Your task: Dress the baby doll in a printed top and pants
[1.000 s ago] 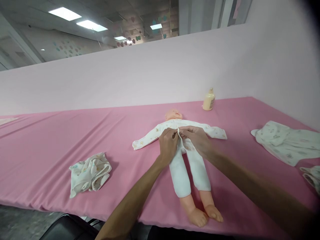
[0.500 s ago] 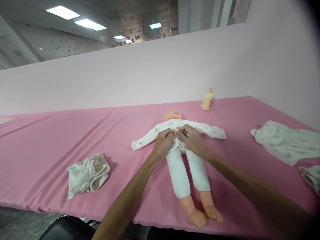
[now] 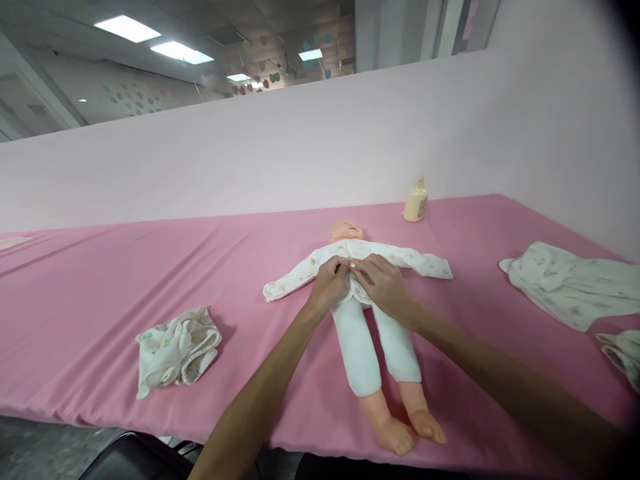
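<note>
A baby doll [image 3: 347, 230] lies on its back on the pink-covered table [image 3: 240, 267], head away from me and bare feet towards me. It wears a white printed baby jacket [image 3: 425, 263], sleeves spread to both sides, and its upper legs are white. Over the doll's chest, my left hand [image 3: 330, 283] pinches the jacket's front edge. My right hand [image 3: 383, 283] meets it there, fingertips also closed on the front of the jacket. The fastening between the fingertips is too small and covered to make out.
A pump bottle [image 3: 415, 201] stands at the back near the pale wall [image 3: 280, 153]. Crumpled printed cloth [image 3: 177, 352] lies at the left. Some white baby clothing [image 3: 575, 283] and another cloth piece [image 3: 623, 353] lie at the right. A black chair [image 3: 133, 459] is below the table edge.
My right hand has turned slightly, its fingers now flatter over the jacket front. My left fingers have shifted a little. The doll stays in place.
</note>
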`<state>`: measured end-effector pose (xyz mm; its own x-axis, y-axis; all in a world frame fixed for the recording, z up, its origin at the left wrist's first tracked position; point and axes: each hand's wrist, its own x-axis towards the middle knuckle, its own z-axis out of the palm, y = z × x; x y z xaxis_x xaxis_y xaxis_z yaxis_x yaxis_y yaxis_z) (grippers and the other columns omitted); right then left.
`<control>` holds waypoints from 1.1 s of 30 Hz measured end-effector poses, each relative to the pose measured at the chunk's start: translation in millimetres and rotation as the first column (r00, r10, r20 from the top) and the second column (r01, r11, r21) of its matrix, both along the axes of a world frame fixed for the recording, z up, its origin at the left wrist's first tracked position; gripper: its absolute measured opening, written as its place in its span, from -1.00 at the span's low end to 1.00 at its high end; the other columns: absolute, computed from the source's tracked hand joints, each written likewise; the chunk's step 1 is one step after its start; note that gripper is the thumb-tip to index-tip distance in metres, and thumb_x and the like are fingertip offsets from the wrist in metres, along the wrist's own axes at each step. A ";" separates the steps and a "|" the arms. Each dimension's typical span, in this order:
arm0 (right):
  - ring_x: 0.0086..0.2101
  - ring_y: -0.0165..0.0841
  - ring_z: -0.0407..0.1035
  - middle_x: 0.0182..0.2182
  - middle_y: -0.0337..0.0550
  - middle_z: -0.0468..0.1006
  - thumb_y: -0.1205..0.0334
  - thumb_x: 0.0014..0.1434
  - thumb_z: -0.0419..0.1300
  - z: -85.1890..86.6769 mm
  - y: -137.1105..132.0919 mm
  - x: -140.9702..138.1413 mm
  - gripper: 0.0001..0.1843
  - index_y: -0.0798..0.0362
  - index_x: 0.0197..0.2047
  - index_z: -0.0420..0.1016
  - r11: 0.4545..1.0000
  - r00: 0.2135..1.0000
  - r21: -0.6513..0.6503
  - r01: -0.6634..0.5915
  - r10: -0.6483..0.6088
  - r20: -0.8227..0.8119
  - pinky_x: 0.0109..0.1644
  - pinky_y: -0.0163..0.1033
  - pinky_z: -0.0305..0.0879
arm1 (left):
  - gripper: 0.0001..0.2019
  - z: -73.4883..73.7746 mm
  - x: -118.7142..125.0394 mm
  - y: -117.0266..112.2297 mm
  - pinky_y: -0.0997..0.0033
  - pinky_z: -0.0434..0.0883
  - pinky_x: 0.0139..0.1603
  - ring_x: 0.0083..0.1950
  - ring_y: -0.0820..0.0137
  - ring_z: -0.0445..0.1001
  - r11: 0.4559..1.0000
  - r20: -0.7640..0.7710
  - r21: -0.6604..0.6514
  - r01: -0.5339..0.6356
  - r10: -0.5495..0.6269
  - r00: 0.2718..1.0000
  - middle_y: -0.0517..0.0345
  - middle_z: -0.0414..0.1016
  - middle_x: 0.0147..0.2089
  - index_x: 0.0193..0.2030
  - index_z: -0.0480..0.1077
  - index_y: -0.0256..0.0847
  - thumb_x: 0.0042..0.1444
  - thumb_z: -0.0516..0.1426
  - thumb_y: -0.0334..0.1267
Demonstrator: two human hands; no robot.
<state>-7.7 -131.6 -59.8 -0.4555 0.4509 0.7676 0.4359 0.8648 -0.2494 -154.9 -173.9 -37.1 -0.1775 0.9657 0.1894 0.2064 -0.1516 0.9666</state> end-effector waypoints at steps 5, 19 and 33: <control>-0.26 -0.20 0.38 -0.31 0.03 0.55 0.30 0.41 -0.12 -2.0 -3.2 1.3 -0.60 0.07 0.04 0.52 0.992 0.986 0.124 0.002 -0.023 0.167 -0.14 -0.01 0.33 | -0.74 -2.3 0.8 2.6 0.51 0.24 -0.42 -0.45 0.52 0.23 0.998 0.098 -0.046 -0.037 0.041 0.994 0.24 0.30 -0.46 -0.35 0.36 -0.24 0.18 0.09 -0.07; -0.27 -0.29 0.37 -0.34 -0.14 0.50 0.19 0.35 0.00 0.7 -6.3 11.0 -0.64 -0.06 0.11 0.48 0.978 0.995 -0.188 -0.088 0.077 -0.069 -0.11 -0.12 0.34 | -0.75 1.5 -1.2 -3.4 0.43 0.26 -0.28 -0.32 0.42 0.33 0.995 -0.207 0.032 -0.092 0.096 0.974 0.18 0.40 -0.38 -0.37 0.37 -0.21 0.21 0.03 -0.12; -0.32 -0.29 0.36 -0.37 -0.14 0.52 -0.13 0.16 0.11 -22.2 24.7 48.4 -0.61 0.05 -0.41 0.43 0.494 0.888 -0.869 -0.028 -0.387 -0.249 -0.25 -0.23 0.24 | -0.57 -15.9 -44.2 -3.0 0.38 0.18 -0.37 -0.43 0.36 0.30 0.908 -0.387 -0.298 -0.293 0.166 0.907 0.16 0.35 -0.46 -0.41 0.19 -0.14 0.19 -0.01 0.21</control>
<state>40.6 -106.8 -82.0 -0.0644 0.9967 0.0497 0.2482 0.0642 -0.9666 -199.0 -176.9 -53.0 -0.3867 0.9206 -0.0542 0.5234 0.2675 0.8090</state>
